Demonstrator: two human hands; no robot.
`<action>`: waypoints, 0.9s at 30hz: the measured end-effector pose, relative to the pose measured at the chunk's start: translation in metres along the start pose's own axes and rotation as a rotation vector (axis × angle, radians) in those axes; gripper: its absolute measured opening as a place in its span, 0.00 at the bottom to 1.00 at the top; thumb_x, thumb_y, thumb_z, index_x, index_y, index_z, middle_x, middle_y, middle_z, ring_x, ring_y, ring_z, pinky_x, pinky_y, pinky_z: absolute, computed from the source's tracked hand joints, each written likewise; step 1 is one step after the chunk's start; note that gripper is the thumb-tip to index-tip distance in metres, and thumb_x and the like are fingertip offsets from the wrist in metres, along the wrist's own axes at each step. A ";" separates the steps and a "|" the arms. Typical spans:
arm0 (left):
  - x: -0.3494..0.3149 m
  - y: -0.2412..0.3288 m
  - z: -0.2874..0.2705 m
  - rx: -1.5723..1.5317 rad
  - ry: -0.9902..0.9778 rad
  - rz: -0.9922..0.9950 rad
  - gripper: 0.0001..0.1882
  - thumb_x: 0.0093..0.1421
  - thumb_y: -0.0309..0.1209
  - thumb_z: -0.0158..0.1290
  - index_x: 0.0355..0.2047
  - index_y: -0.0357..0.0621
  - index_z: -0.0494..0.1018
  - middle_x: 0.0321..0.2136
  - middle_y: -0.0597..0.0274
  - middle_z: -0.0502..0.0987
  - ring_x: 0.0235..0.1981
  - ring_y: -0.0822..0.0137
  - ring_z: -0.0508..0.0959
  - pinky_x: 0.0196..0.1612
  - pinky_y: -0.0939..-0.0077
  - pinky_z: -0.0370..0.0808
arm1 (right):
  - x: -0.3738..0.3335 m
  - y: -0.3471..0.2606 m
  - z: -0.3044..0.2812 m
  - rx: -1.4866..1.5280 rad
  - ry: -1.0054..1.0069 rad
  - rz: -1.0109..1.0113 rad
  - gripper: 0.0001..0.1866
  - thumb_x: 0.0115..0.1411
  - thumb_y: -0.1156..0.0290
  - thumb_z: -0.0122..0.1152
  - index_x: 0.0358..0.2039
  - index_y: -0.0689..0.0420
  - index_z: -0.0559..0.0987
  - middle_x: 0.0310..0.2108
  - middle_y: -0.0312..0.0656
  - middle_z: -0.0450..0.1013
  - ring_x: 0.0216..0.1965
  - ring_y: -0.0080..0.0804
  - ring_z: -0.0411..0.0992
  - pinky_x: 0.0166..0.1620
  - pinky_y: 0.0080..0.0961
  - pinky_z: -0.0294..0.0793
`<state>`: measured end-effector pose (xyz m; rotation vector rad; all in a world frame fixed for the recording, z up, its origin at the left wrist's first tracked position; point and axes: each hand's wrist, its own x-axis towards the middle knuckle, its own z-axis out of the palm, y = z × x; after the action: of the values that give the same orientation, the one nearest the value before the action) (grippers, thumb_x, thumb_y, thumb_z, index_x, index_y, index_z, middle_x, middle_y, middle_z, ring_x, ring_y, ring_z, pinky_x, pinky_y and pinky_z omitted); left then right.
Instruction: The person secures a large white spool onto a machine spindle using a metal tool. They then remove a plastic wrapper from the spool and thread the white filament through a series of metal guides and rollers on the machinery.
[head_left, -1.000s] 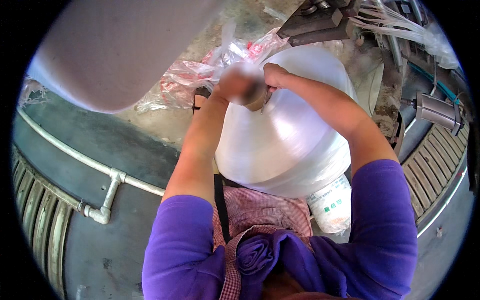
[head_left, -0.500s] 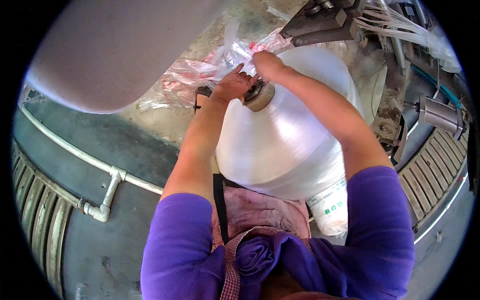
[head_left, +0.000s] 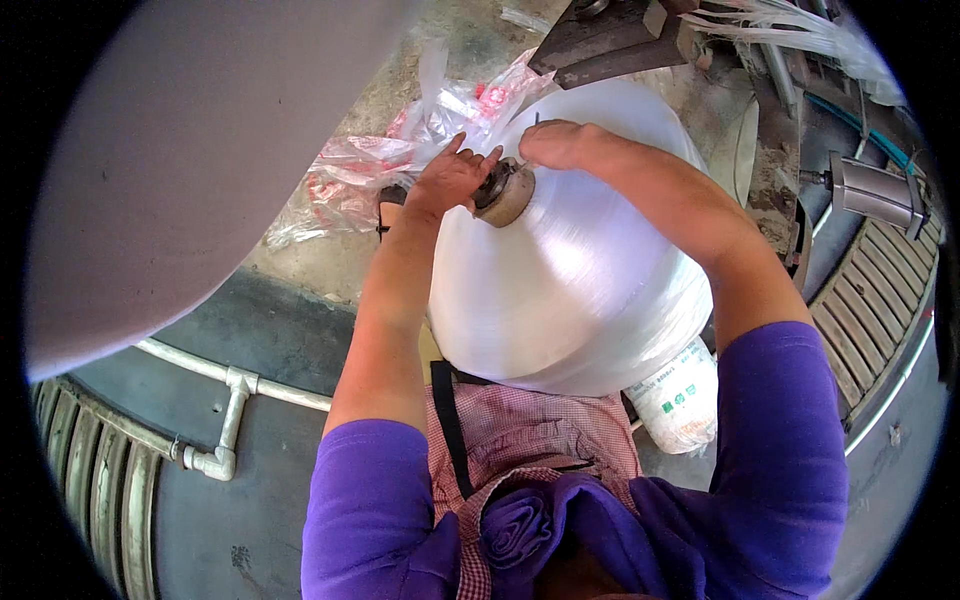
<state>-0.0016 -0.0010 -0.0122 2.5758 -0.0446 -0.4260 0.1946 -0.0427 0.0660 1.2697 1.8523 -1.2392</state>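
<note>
A big roll of clear plastic film (head_left: pixel 585 270) lies before me, its cardboard core (head_left: pixel 511 203) facing up and left. A dark metal fitting (head_left: pixel 494 183) sits in the core's mouth. My left hand (head_left: pixel 447 182) rests against the left side of this fitting, with the fingers that show stretched apart; its other fingertips are hidden. Just right of the core, my right hand (head_left: pixel 556 146) is closed, knuckles up. A short dark tip of a thin tool (head_left: pixel 537 118) pokes out above it; the rest is hidden in the fist.
A large pale rounded roll (head_left: pixel 200 170) fills the upper left. Crumpled clear and red plastic film (head_left: pixel 400 150) lies beyond the core. Machine parts (head_left: pixel 610 45) and a metal cylinder (head_left: pixel 877 193) stand at the right. White pipe (head_left: pixel 240 380) and slatted grating (head_left: pixel 100 470) are at left.
My right hand has drawn back from above the fitting to the core's right side, and a dark tip now shows above it. The left hand stays by the fitting. The whole view has shifted slightly.
</note>
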 end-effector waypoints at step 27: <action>-0.001 0.002 -0.002 0.059 -0.026 -0.027 0.54 0.33 0.45 0.65 0.60 0.46 0.50 0.33 0.65 0.75 0.40 0.67 0.73 0.60 0.63 0.54 | 0.019 -0.014 0.028 0.927 0.112 0.463 0.05 0.51 0.78 0.51 0.24 0.66 0.74 0.16 0.44 0.71 0.12 0.28 0.68 0.14 0.25 0.67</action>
<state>-0.0023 -0.0014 -0.0095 2.6311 -0.0323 -0.4750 0.1732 -0.0620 0.0437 2.1130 0.9027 -1.8300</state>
